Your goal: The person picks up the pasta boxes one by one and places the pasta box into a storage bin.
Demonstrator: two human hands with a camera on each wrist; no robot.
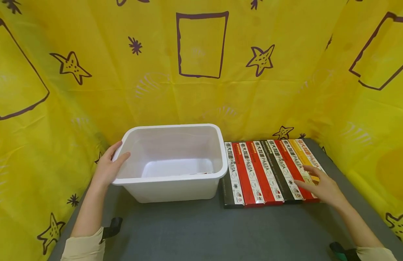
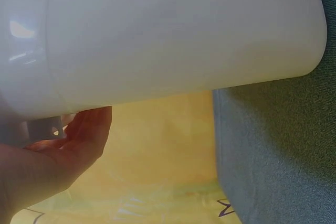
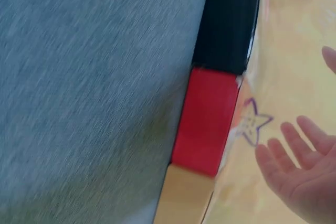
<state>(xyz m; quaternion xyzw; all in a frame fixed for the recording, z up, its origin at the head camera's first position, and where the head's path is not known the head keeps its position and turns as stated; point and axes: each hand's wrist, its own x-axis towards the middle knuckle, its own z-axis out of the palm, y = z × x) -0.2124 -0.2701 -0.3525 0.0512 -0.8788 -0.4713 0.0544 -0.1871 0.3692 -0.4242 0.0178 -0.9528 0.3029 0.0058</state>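
White tub (image 1: 170,191) being gripped at edge by left hand (image 1: 109,165). Pasta boxes (image 1: 260,174) being seen in tight row beside tub. Nothing being held by right hand (image 1: 326,188), half-spread above row. Risk: neighbour boxes maybe being dragged by rubbing; tub maybe being tipped by one-sided pull.

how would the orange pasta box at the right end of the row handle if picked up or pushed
The orange pasta box would probably feel fairly stiff, as its edges look straight. It seems unlikely to roll, being flat-sided and lying down. Pushed left, it may nudge the red box, which sits right beside it.
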